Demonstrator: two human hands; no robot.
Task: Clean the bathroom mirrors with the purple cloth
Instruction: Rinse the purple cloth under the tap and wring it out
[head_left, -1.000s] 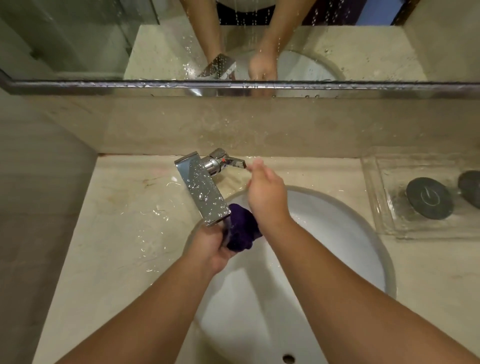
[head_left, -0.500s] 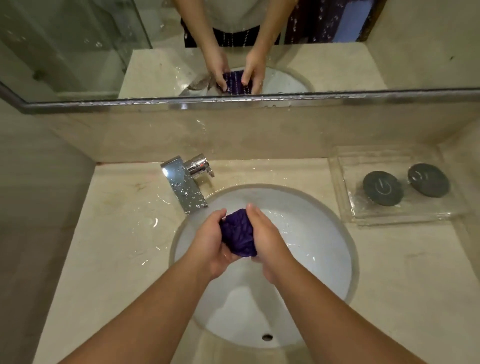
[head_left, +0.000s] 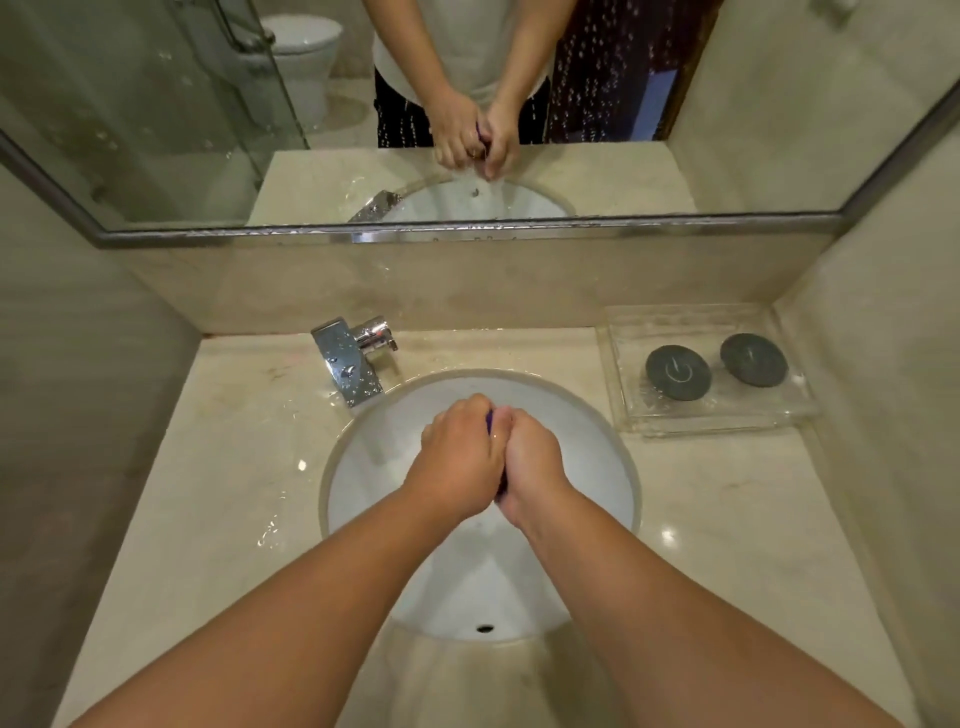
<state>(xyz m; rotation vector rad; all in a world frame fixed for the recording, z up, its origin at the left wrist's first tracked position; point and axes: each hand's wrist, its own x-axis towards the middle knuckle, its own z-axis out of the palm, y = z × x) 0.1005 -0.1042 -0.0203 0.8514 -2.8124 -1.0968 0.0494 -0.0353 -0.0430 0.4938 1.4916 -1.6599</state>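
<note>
A droplet-streaked mirror (head_left: 156, 130) ran across the wall above a marble counter (head_left: 234, 467) whose left side lay pooled with water. A chrome faucet (head_left: 349, 364), beaded with drops, stood at the back left of the white sink (head_left: 374, 457); no stream could be seen leaving it. Over the middle of the bowl, the left hand (head_left: 457, 462) was curled into a tight fist, its knuckles pressed against those of the right. Between the 2 fists showed only a thin sliver of the purple cloth (head_left: 489, 419); the rest was buried inside both grips, held clear of the basin. The right hand (head_left: 535, 467) was clenched round the same wad from the other side. The reflection appeared to show water falling from the fists, suggesting a wringing. Farther right, a clear tray (head_left: 717, 415) against the wall held 2 dark round discs (head_left: 678, 373), apart from each other.

Judged from how small it was bunched, the cloth was soft, limp and light, made somewhat heavier by water, with nothing about it to break. Wet, it would likely drip and smear if carried to the glass too soon. It could be seized anywhere; for wiping, a folded pad under flat fingers looked the better hold, since a loose corner would flop. The mirror cleaning itself looked not yet begun.
</note>
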